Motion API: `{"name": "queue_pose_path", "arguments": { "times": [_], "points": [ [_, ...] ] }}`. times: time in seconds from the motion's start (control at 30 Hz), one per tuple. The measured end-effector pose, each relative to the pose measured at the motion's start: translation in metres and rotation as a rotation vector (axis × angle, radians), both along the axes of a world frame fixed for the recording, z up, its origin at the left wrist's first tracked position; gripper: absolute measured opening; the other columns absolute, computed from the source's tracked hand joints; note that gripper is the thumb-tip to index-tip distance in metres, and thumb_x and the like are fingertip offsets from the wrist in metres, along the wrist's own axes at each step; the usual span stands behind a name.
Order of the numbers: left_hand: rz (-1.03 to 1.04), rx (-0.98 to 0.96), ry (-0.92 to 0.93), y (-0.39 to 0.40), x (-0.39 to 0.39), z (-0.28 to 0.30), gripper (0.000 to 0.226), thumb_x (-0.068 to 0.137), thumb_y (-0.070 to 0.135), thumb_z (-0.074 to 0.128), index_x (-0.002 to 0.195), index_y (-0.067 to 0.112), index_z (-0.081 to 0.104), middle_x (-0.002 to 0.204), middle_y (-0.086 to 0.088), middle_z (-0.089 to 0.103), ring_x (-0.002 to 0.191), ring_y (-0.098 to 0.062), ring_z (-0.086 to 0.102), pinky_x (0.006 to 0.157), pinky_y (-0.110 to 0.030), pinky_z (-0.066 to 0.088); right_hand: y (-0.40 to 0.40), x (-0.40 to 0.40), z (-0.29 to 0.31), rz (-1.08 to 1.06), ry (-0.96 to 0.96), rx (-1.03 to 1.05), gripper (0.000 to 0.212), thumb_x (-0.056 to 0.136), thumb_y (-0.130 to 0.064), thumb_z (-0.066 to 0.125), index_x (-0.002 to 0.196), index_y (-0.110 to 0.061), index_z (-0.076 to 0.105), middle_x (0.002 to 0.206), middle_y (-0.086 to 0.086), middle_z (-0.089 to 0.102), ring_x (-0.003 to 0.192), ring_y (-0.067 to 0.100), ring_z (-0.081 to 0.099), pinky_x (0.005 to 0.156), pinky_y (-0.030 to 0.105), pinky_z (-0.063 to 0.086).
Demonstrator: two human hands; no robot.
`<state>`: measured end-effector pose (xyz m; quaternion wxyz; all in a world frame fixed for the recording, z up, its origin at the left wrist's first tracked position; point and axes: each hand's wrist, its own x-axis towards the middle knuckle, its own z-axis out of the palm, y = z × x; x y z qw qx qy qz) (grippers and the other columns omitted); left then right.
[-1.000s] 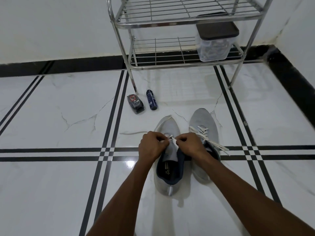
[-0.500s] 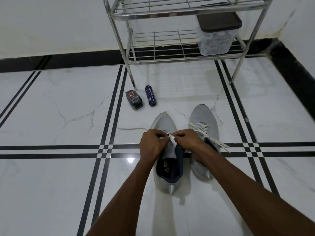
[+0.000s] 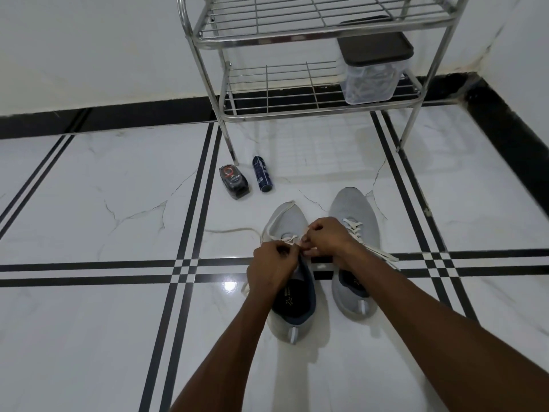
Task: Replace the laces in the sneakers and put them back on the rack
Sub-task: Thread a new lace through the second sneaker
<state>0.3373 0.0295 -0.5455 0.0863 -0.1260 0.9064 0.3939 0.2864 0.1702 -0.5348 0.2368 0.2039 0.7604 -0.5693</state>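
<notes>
Two grey sneakers stand side by side on the white floor, toes toward the rack. The left sneaker is partly laced with a white lace; one loose end trails left across the floor. My left hand and my right hand are both over its eyelets, each pinching the lace. The right sneaker has white laces threaded, their ends lying loose to the right. The metal wire rack stands against the wall beyond the shoes.
A clear plastic box with a dark lid sits on the rack's lower shelf at the right. A small black container and a dark blue spray can lie on the floor by the rack's left leg. A wall corner is at the right.
My right hand has risen a little toward the toe of the left sneaker, pulling the lace. My left hand stays at the eyelets. The view has shifted slightly.
</notes>
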Motion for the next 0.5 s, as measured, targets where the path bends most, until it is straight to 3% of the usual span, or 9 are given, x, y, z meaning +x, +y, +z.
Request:
{"name": "queue_pose_path", "arguments": {
  "times": [0.1,0.17,0.23,0.3,0.37,0.5],
  "points": [
    [0.047,0.0,0.001,-0.001,0.004,0.001,0.026,0.087,0.045,0.059,0.078,0.025,0.074,0.074,0.008,0.07,0.08,-0.017,0.067,0.076,-0.032,0.053,0.024,-0.014,0.017,-0.346,0.417,0.238,0.021,0.098,-0.002,0.049,0.08,-0.012,0.055,0.094,0.017,0.069,0.078,0.029,0.072,0.074,0.042,0.062],
    [0.056,0.003,0.008,-0.002,0.005,0.002,0.026,0.087,0.047,0.061,0.083,0.027,0.076,0.073,0.011,0.07,0.078,-0.012,0.065,0.075,-0.031,0.052,0.04,-0.018,0.029,-0.389,0.647,0.439,0.009,0.098,-0.005,0.05,0.094,-0.011,0.055,0.107,0.01,0.06,0.091,0.023,0.063,0.075,0.021,0.052],
    [0.045,0.022,0.021,0.0,0.007,0.004,0.027,0.088,0.053,0.063,0.084,0.029,0.076,0.068,0.017,0.067,0.075,-0.006,0.062,0.074,-0.029,0.049,0.041,-0.016,0.025,-0.141,0.659,0.485,0.019,0.094,-0.008,0.062,0.113,-0.009,0.058,0.12,0.006,0.048,0.096,0.018,0.056,0.073,0.008,0.043],
    [0.034,0.028,0.029,0.0,0.007,0.006,0.03,0.086,0.057,0.064,0.084,0.03,0.075,0.066,0.019,0.066,0.075,-0.004,0.063,0.075,-0.029,0.049,0.026,-0.008,0.007,0.234,0.553,0.525,0.038,0.088,-0.015,0.072,0.124,-0.015,0.061,0.128,0.007,0.048,0.094,0.018,0.056,0.084,0.021,0.046],
    [0.033,0.0,0.037,0.0,0.008,0.005,0.032,0.086,0.058,0.064,0.088,0.029,0.076,0.075,0.016,0.07,0.08,-0.007,0.064,0.076,-0.029,0.05,0.005,0.004,-0.011,0.498,0.468,0.594,0.023,0.084,-0.02,0.069,0.106,-0.017,0.073,0.118,0.009,0.064,0.088,0.02,0.061,0.082,0.029,0.05],
    [0.049,-0.023,0.036,-0.003,0.009,0.002,0.023,0.081,0.046,0.067,0.094,0.031,0.078,0.088,0.012,0.074,0.088,-0.012,0.068,0.078,-0.03,0.052,-0.002,0.007,-0.015,0.468,0.493,0.728,0.019,0.089,-0.007,0.059,0.094,-0.007,0.078,0.093,0.013,0.069,0.084,0.027,0.068,0.078,0.032,0.055]
  ]
}}
